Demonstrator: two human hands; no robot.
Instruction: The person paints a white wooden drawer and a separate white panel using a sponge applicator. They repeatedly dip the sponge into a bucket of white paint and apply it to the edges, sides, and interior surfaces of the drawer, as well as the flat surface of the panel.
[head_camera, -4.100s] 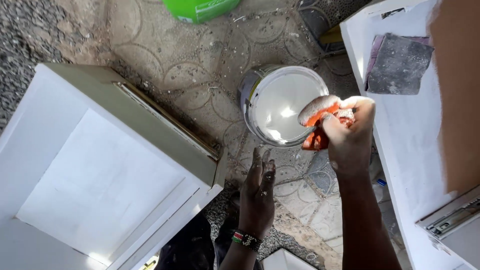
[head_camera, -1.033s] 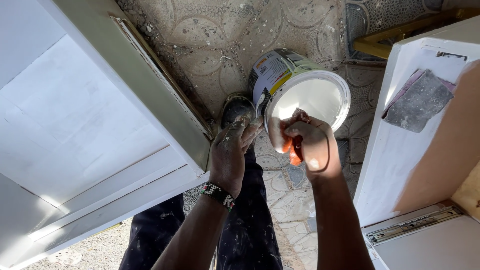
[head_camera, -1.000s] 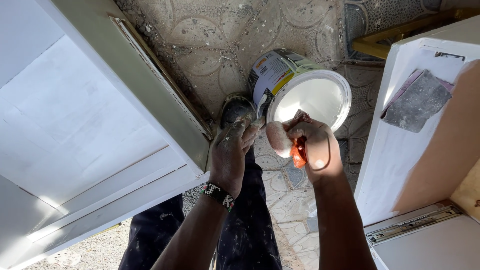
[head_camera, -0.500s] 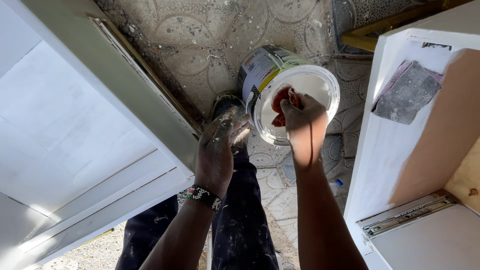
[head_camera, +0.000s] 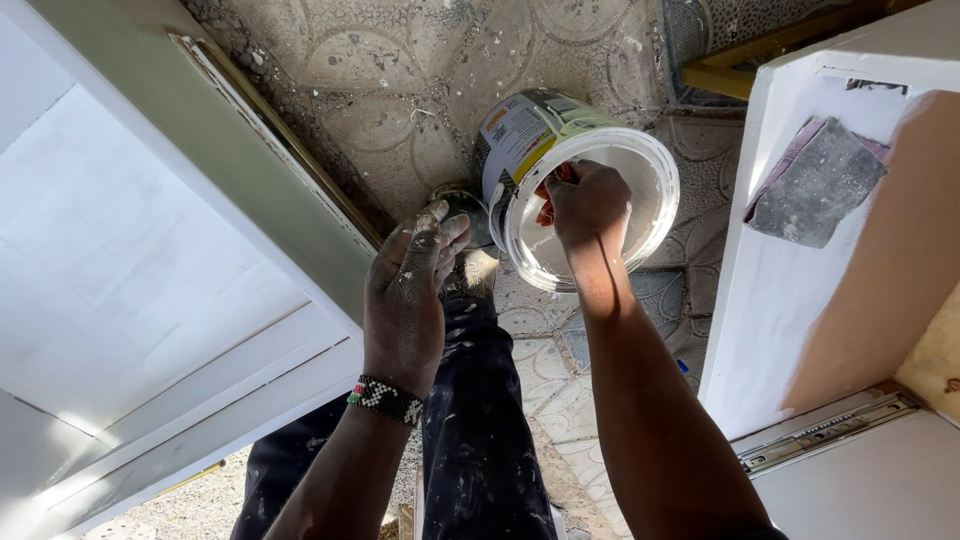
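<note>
The paint bucket (head_camera: 560, 150) stands on the floor (head_camera: 400, 90), tilted, mouth toward the near right. The right hand (head_camera: 588, 203) reaches inside, grip closed on an orange-handled tool (head_camera: 547, 205). The left hand (head_camera: 408, 295) hovers open, holding nothing.

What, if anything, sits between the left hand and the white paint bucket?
Nothing visible. The left hand hovers beside the white paint bucket, only patterned floor between them; the right hand is already inside it.
</note>
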